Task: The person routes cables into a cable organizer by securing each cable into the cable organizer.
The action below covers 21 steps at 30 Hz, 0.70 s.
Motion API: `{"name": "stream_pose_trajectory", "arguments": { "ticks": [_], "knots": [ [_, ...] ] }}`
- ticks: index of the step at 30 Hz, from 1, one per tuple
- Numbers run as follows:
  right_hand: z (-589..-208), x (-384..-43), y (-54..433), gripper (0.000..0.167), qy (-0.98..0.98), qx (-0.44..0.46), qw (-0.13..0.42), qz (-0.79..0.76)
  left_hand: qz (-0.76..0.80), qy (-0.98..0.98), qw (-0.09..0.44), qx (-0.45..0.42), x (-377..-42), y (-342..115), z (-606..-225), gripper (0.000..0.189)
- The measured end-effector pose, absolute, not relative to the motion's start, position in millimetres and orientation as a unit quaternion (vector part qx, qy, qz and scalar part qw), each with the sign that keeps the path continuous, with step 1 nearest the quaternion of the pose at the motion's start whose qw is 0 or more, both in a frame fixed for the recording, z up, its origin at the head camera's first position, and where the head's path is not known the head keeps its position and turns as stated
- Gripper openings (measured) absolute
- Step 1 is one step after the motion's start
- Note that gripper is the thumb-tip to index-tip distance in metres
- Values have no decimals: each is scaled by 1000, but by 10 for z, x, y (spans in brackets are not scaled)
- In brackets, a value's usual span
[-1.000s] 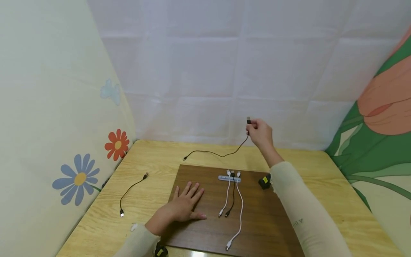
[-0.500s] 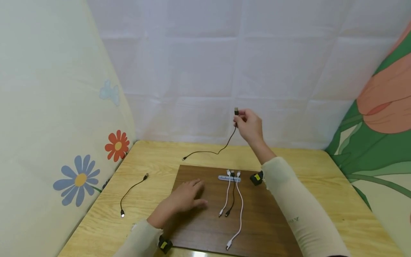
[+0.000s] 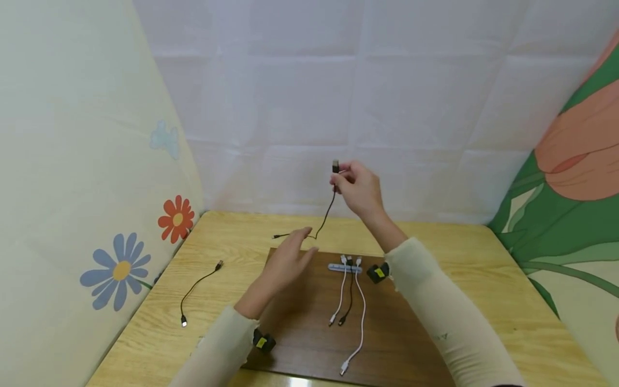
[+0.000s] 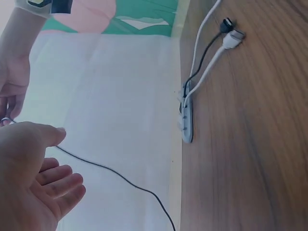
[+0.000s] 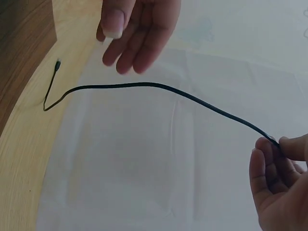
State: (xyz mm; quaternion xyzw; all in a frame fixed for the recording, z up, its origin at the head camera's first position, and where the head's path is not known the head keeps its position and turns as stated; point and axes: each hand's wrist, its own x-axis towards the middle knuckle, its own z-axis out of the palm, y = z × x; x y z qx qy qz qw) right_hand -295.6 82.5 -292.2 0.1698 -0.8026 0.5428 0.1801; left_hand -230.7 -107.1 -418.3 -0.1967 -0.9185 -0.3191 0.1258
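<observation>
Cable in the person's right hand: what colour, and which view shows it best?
Black. The cable shows best in the right wrist view.

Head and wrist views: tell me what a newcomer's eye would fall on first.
Probably the black cable, pinched near its raised plug by the right grip in front of the white backdrop. Next might come the large peach flower at the head view's right edge and the red flower at its left. On the brown board, two white cables and another black one run from a pale blue holder.
</observation>
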Motion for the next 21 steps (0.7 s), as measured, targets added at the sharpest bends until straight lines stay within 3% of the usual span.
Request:
{"name": "stream_pose_trajectory", "arguments": {
  "ticks": [5, 13, 21],
  "knots": [
    [-2938, -2906, 772, 20, -793, 188, 166, 556, -352, -912, 113, -178, -2371, -981, -4126, 48],
    [-2971, -2901, 773, 20, -785, 174, 128, 580, -383, -903, 107, -161, -2449, -1018, -4184, 12],
    [-3108, -3050, 941, 23, -791, 128, 85, 592, -359, -903, 167, -168, -2423, -1215, -4226, 12]
  ]
}}
